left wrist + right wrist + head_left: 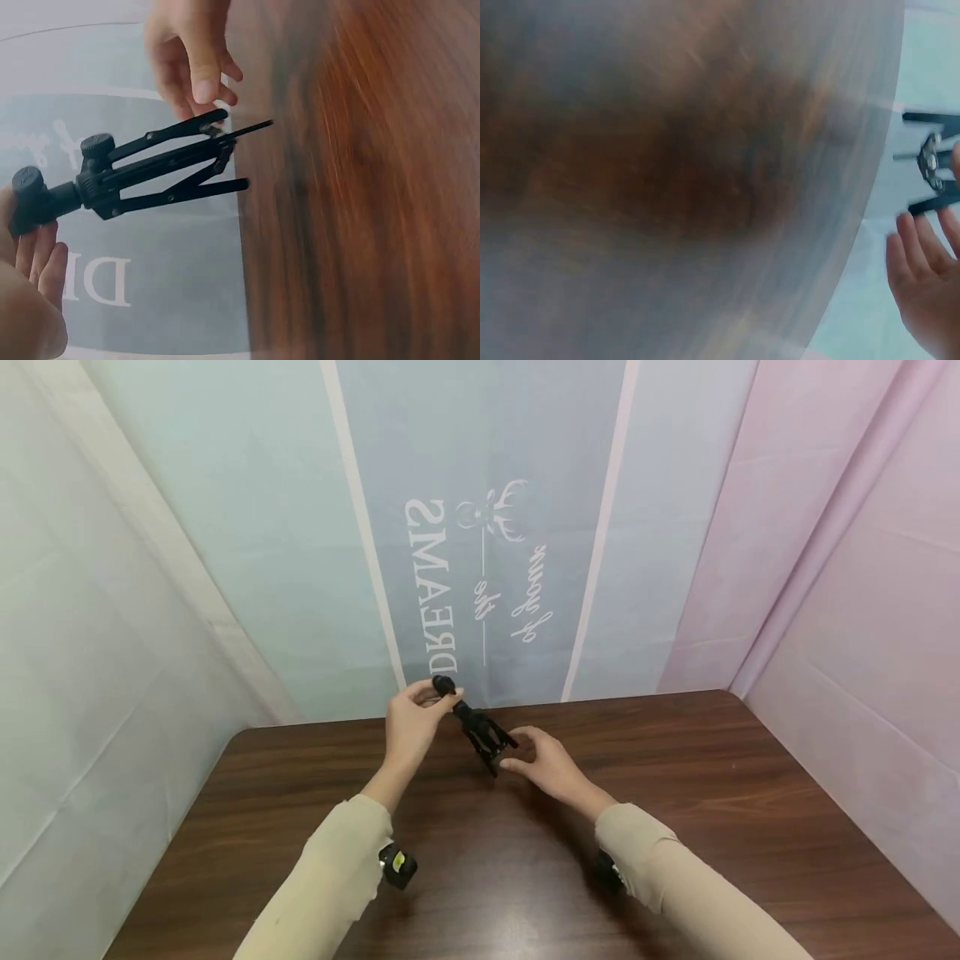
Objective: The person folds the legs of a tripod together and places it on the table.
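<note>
At the top of the tripod (474,722), we're gripping, left hand (411,727); beside its legs (184,196), right hand (552,767) is hovering, thumb and fingers apart.

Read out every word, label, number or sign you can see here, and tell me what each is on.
"DREAMS": on the backdrop, mirrored and sideways.
"the": on the backdrop, also mirrored and sideways.
Script lettering: on the backdrop, too unclear to read surely.
Yellow label: on the black device by the left sleeve, too small.
Black tripod: any knob markings too blurred.
</note>
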`<state>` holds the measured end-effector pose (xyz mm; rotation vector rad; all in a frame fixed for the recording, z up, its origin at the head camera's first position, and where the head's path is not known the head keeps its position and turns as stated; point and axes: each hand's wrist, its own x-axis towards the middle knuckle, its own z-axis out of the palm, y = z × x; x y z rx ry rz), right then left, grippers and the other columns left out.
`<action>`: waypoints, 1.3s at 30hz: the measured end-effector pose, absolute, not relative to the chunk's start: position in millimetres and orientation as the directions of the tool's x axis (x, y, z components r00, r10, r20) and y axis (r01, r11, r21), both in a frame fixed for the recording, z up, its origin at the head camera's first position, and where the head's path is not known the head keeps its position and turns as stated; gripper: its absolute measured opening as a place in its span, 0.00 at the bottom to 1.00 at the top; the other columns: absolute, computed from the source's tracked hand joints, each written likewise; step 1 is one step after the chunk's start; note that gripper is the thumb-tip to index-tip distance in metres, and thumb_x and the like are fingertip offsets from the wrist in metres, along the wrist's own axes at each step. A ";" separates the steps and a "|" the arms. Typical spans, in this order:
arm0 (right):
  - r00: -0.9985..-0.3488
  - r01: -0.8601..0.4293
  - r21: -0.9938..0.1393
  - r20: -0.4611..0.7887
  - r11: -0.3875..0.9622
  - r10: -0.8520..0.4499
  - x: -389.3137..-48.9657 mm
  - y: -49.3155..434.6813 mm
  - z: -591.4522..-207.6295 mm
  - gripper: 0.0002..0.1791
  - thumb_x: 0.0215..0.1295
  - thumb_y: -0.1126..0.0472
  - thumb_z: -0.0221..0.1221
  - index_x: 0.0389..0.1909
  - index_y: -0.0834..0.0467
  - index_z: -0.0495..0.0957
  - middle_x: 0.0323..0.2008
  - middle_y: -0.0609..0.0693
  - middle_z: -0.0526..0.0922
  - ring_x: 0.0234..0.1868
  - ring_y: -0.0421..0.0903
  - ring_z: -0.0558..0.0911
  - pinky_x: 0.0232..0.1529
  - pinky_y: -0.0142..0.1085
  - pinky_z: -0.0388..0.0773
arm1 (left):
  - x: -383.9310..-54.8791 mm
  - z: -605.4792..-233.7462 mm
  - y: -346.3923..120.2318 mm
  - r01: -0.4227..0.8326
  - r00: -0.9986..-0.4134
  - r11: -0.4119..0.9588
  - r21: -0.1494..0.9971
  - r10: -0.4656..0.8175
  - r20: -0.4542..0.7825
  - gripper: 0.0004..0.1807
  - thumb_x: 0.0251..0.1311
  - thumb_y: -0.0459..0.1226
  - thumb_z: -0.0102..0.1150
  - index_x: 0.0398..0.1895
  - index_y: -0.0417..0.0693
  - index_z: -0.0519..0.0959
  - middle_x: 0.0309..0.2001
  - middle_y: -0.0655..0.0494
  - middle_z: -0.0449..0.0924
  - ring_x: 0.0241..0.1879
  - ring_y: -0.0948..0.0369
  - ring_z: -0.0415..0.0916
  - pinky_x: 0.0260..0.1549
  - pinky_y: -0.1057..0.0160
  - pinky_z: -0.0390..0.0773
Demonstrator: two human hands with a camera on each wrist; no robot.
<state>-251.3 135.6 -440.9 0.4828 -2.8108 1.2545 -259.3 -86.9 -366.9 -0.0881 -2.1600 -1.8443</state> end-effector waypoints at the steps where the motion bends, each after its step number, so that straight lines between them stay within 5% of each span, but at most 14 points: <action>1: -0.948 -0.307 -0.726 0.177 0.615 -0.264 -247.9 135.8 -440.8 0.34 0.59 0.55 0.71 0.64 0.61 0.72 0.57 0.56 0.77 0.57 0.55 0.77 0.56 0.51 0.75 | -257.7 -368.0 -88.3 0.236 -0.951 0.132 0.963 -0.172 0.257 0.17 0.54 0.45 0.74 0.43 0.45 0.86 0.39 0.53 0.87 0.38 0.60 0.83 0.44 0.57 0.82; 8: -0.908 -0.415 -0.648 0.339 0.639 -0.246 -231.0 131.7 -445.4 0.50 0.45 0.56 0.79 0.69 0.62 0.64 0.60 0.59 0.71 0.61 0.60 0.72 0.55 0.54 0.74 | -245.1 -372.1 -91.2 0.166 -0.930 -0.094 0.982 -0.346 0.124 0.23 0.58 0.44 0.72 0.52 0.39 0.83 0.48 0.47 0.84 0.47 0.59 0.82 0.46 0.64 0.81; 13: -0.889 -0.433 -0.607 0.410 0.666 -0.204 -227.6 130.7 -448.7 0.45 0.48 0.57 0.78 0.66 0.61 0.67 0.60 0.57 0.71 0.60 0.57 0.73 0.52 0.53 0.77 | -239.1 -377.7 -89.8 0.109 -0.927 -0.237 0.965 -0.375 0.013 0.26 0.58 0.42 0.72 0.57 0.39 0.80 0.54 0.44 0.81 0.52 0.58 0.81 0.47 0.66 0.81; 18: -0.859 -0.467 -0.565 0.473 0.680 -0.197 -229.0 135.3 -446.1 0.40 0.47 0.60 0.78 0.62 0.61 0.71 0.56 0.56 0.74 0.55 0.57 0.76 0.46 0.52 0.79 | -237.2 -385.6 -92.8 0.108 -0.938 -0.280 0.954 -0.348 0.004 0.28 0.58 0.42 0.72 0.58 0.36 0.79 0.53 0.41 0.81 0.44 0.61 0.84 0.51 0.60 0.80; 26: -0.821 -0.516 -0.497 0.521 0.698 -0.236 -233.6 149.2 -440.4 0.38 0.46 0.60 0.79 0.59 0.59 0.74 0.53 0.54 0.77 0.53 0.56 0.78 0.47 0.51 0.79 | -236.0 -398.0 -107.1 0.151 -0.958 -0.199 0.968 -0.273 0.093 0.22 0.57 0.40 0.72 0.51 0.35 0.83 0.44 0.47 0.86 0.39 0.62 0.85 0.45 0.60 0.83; 39: -0.750 -0.598 -0.296 0.534 0.745 -0.390 -247.2 172.6 -406.9 0.36 0.44 0.59 0.79 0.57 0.57 0.76 0.51 0.52 0.79 0.53 0.53 0.78 0.53 0.51 0.75 | -234.5 -404.4 -130.4 0.130 -0.976 0.103 0.986 -0.162 0.146 0.19 0.57 0.41 0.72 0.50 0.42 0.85 0.51 0.47 0.84 0.54 0.54 0.79 0.54 0.56 0.78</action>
